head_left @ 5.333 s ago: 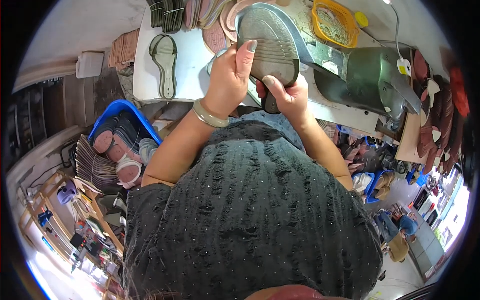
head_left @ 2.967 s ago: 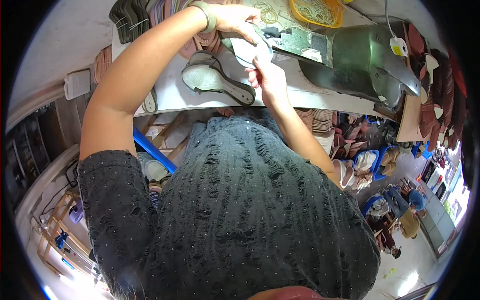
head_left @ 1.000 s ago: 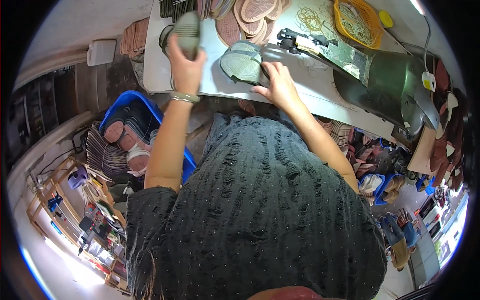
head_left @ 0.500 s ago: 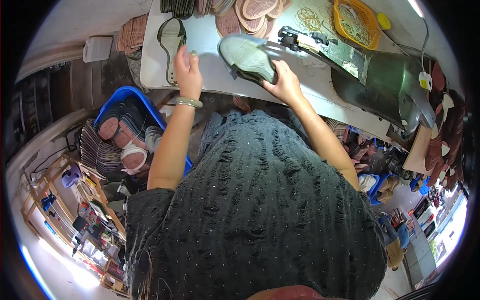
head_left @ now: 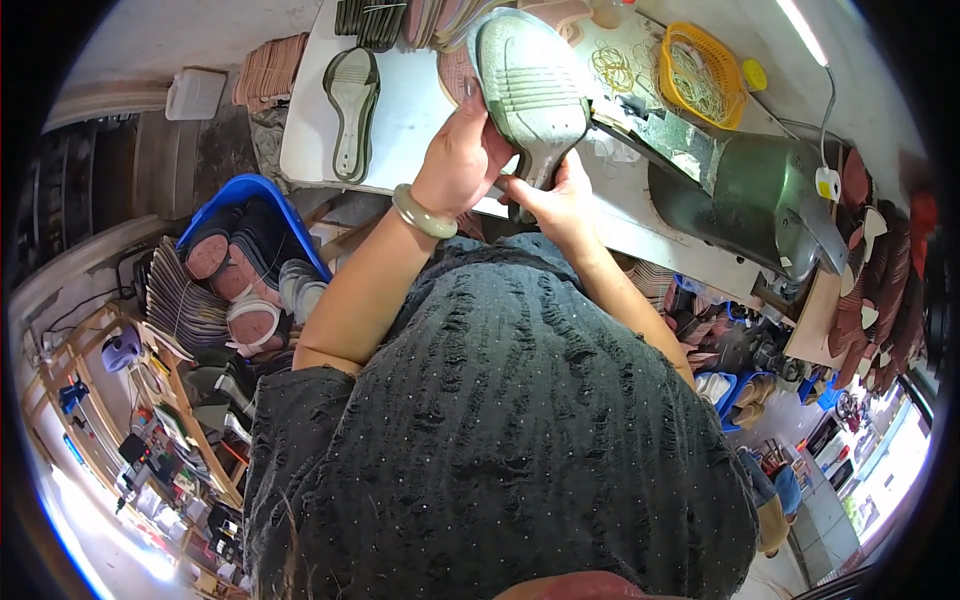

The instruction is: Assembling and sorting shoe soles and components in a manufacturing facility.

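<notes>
- Wooden rack (head_left: 222,482): standing at your far left, holding mixed small goods.
- White container (head_left: 195,95): sitting near the wall.
- Blue basket (head_left: 307,232): standing below the table, holding dark and pink soles.
- Stack of pinkish insoles (head_left: 270,70): resting just beside the table's left edge.
- White table (head_left: 305,135): stretching across in front of you, bearing the work.
- Second sole (head_left: 352,112): lying on the table, broad end away from you.
- Dark bundles (head_left: 372,22): lying at the far edge, bound with ties.
- Left hand (head_left: 460,160): you are wearing a pale bracelet (head_left: 425,213) and holding the sole's left side, thumb along its edge; the other fingers are partly hidden.
- Grey-green shoe sole (head_left: 535,85): you are holding it raised above the table's near edge, broad ridged end up, narrow end toward you.
- Right hand (head_left: 560,205): you are gripping the narrow end, thumb in front, fingers mostly hidden behind.
- Thin loops (head_left: 612,68): lying loose on the table.
- Yellow basket (head_left: 664,62): holding more loops.
- Green machine (head_left: 765,185): occupying the table's right end.
- Dark red pieces (head_left: 885,300): hanging at far right.
</notes>
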Demonstrator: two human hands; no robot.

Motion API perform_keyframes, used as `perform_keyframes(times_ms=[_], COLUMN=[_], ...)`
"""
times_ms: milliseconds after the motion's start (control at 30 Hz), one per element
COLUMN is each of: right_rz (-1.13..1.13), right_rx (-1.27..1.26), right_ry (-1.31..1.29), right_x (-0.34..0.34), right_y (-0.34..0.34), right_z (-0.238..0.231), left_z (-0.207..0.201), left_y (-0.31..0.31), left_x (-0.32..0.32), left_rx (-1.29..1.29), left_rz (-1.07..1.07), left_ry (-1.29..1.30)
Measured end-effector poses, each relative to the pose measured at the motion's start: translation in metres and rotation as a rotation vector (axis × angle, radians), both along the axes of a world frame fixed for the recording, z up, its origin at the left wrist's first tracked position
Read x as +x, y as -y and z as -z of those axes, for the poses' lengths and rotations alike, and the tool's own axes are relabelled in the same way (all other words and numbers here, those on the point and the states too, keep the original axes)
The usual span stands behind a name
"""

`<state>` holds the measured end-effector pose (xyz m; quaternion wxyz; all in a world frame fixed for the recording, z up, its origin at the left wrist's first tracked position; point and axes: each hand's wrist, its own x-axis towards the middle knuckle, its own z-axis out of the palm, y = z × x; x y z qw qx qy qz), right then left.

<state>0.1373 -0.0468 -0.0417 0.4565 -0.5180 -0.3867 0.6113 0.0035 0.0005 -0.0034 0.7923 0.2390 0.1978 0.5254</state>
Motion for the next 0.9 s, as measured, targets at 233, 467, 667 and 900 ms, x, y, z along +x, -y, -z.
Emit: perform_keyframes(times_ms=[233,467,667,900], right_rz=[0.117,0.147,0.057,-0.200], right_rx=[0.324,0.358,0.168,0.304], right_ry=[0.407,0.625,0.274,0.495], right_x=[0.013,0.034,0.035,0.055], right_y=[-0.005,-0.005,-0.003,-0.010], right_z=[-0.016,-0.008,-0.006,-0.021], left_z=[-0.017,-0.017,-0.020,-0.014], left_y=[-0.001,-0.005,-0.006,0.003], left_x=[0.012,0.014,0.015,0.021], left_rx=[0.433,0.386,0.074,0.106], left_rz=[-0.425,-0.137,0.066,-0.073], left_ry=[-1.095,-1.259,-0.013,-0.492])
